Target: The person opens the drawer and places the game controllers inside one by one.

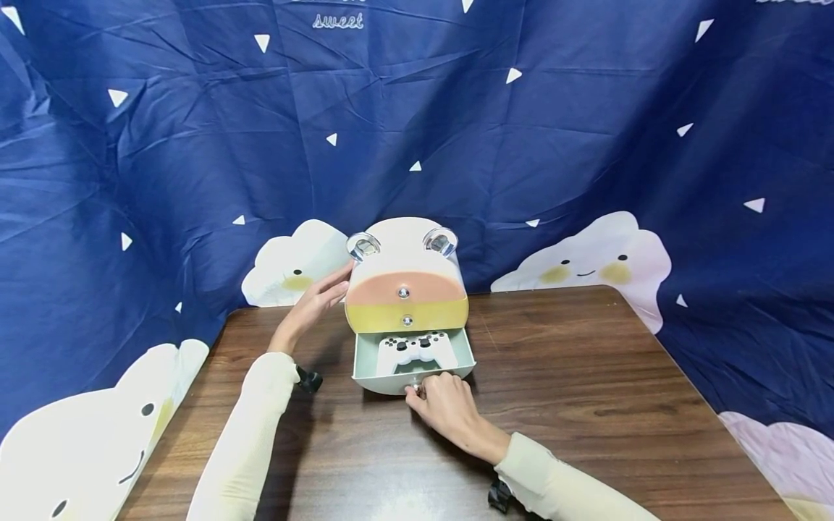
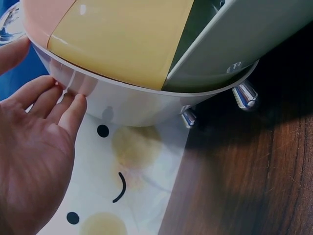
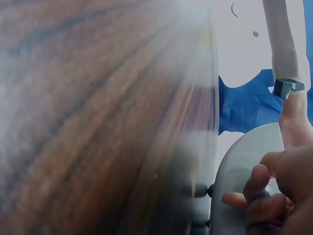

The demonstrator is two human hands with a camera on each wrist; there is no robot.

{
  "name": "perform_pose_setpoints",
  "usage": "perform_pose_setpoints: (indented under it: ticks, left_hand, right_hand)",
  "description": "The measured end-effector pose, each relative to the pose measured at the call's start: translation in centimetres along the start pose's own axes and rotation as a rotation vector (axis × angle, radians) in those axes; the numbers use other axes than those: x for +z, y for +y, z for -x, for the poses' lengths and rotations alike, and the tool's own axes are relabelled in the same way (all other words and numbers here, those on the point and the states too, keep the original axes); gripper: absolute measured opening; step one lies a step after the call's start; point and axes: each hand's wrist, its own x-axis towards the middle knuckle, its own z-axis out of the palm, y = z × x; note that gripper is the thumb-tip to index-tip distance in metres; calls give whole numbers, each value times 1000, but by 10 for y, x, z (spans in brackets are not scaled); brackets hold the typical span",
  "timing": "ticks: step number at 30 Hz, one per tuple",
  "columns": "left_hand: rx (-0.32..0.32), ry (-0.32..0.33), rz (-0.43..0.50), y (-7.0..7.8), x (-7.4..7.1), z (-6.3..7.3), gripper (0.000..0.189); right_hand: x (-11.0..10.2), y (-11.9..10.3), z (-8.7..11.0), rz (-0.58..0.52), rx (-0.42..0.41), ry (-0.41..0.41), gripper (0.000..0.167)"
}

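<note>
A small rounded cabinet [image 1: 410, 253] stands on the table, with a peach drawer [image 1: 374, 289], a yellow drawer [image 1: 371, 317] and a pale green bottom drawer [image 1: 381, 385]. The bottom drawer is pulled out, and a white game controller [image 1: 389, 356] lies inside it. My right hand [image 1: 451, 407] pinches the knob at the front of that drawer, its fingers curled in the right wrist view and hiding most of the knob. With its fingers extended, my left hand [image 2: 41, 142] rests its fingertips against the cabinet's white side [image 2: 127, 105].
Two shiny round eye-like pieces [image 1: 440, 242] sit on the cabinet top, and short metal legs [image 2: 244, 95] hold it off the wooden table [image 1: 586, 376]. Behind the table's far edge hangs a blue cloth [image 1: 417, 108] with clouds and white triangles.
</note>
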Motion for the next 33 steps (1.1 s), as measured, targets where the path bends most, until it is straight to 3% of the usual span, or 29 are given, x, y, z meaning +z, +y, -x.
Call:
perform_pose_setpoints:
  ticks: [16,33]
  left_hand:
    - [-7,12,-2,-2,-1,0,62]
    - [-34,9,-8,-2,-2,-1,63]
  right_hand:
    - [11,7,-26,-54,39,-59,65]
    - [25,19,-56,-64,79,-56,63]
